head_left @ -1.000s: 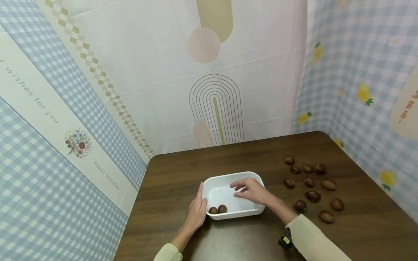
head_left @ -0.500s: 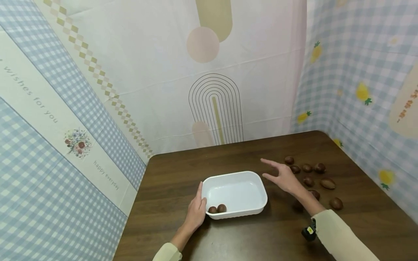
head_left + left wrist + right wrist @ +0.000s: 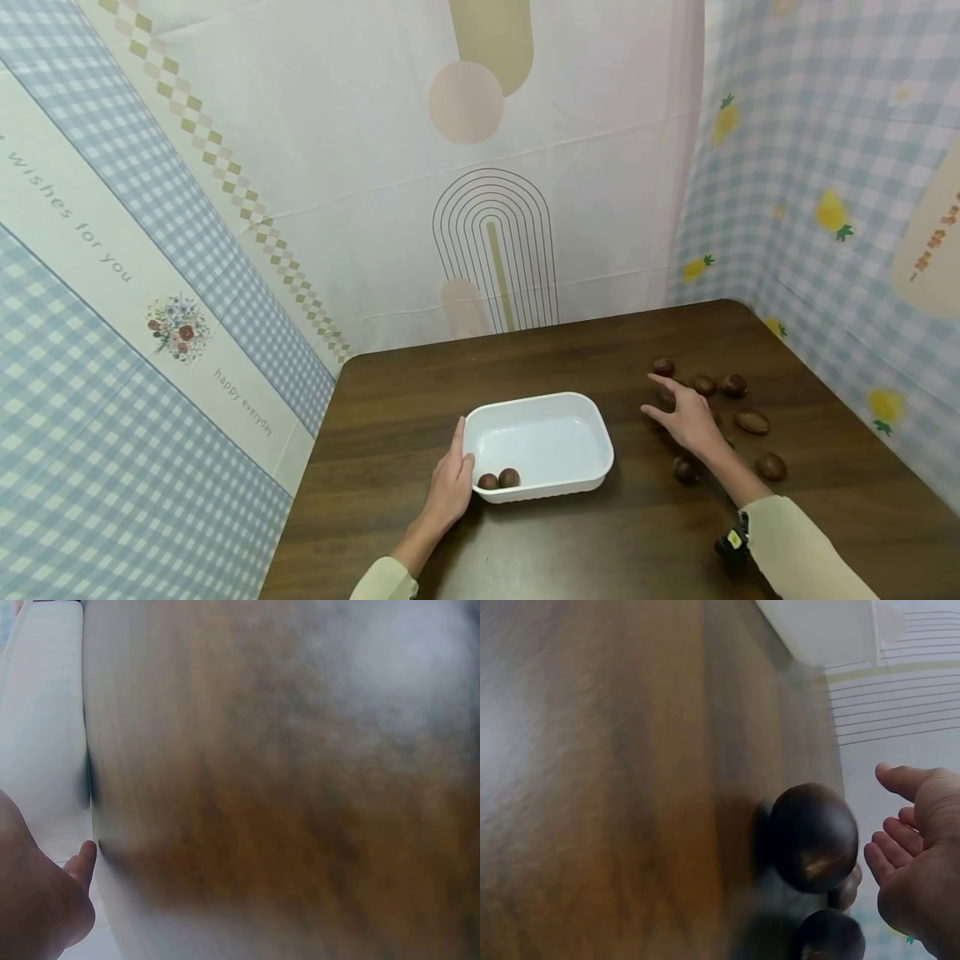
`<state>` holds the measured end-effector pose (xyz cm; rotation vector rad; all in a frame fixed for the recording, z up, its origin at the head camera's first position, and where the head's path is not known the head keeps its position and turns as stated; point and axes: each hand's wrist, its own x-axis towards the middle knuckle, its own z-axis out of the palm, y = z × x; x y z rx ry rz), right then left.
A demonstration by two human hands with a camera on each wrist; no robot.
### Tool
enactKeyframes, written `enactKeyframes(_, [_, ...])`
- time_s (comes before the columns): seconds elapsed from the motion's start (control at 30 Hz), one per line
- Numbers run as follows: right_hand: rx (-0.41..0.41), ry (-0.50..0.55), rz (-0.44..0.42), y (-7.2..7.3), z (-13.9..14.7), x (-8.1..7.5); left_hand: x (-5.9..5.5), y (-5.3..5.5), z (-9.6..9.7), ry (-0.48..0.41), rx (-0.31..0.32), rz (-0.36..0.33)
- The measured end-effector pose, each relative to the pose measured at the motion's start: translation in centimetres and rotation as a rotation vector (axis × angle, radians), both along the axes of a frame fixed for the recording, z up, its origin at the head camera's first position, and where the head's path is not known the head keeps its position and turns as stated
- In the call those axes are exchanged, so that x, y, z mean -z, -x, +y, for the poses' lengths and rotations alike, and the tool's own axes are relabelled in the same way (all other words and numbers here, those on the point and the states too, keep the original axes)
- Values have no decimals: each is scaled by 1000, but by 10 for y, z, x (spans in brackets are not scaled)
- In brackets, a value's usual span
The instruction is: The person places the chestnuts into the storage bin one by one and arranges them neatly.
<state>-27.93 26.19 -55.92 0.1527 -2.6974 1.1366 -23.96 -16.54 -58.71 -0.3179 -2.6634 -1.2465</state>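
A white rectangular dish [image 3: 540,446] stands on the table with two glossy brown, chestnut-like nuts [image 3: 509,477] in its near left corner. My left hand [image 3: 450,483] rests against the dish's left end, fingers straight along the outside and thumb at the rim. To the right of the dish, my right hand [image 3: 690,419] hovers over a scatter of similar nuts [image 3: 752,422], its thumb and fingers spread apart and holding nothing. It hides part of the scatter. In the right wrist view, one dark nut [image 3: 814,838] lies close to that hand.
The dark wooden table [image 3: 390,417] has rounded far corners. Behind it hangs a pale printed cloth [image 3: 360,208]. Checked cloths line the left and right sides. A small black device [image 3: 731,542] is strapped to my right wrist.
My right hand has moved from over the dish to the right, out over the scattered nuts. The left hand and the dish have stayed in place.
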Motion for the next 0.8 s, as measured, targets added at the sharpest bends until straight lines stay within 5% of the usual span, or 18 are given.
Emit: enactKeyframes(0.8, [22, -123, -13, -6, 5, 17, 1, 1, 1, -4, -4, 1])
